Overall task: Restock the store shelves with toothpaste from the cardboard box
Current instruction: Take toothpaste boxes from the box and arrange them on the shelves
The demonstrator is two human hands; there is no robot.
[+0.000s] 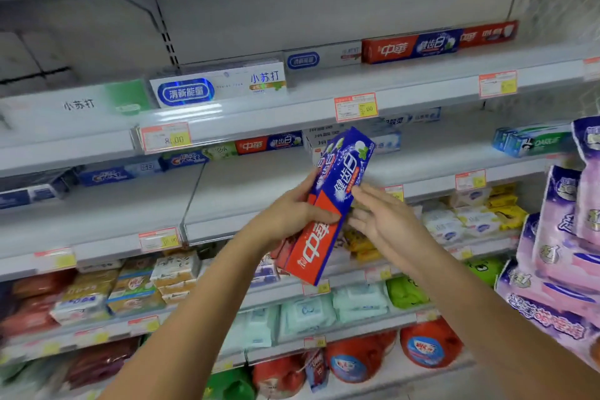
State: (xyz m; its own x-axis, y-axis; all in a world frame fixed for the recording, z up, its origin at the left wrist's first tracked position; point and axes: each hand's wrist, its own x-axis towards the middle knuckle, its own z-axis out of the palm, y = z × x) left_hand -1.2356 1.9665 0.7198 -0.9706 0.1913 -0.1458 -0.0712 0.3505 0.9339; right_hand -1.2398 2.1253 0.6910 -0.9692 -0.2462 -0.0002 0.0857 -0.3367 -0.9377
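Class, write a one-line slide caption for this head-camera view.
The left hand grips red-and-blue toothpaste boxes, the open right hand beside them, before partly stocked store shelves.

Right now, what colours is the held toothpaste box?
The toothpaste box is red below, blue above; head view.

Left grip (292, 214) curled; right grip (383, 221) flat-fingered

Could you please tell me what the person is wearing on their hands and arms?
Nothing that shows. The left hand and right hand are bare: no gloves, and no rings can be seen. The left forearm and right forearm are bare too, down to the picture's edge: no sleeve, watch or bracelet in view.
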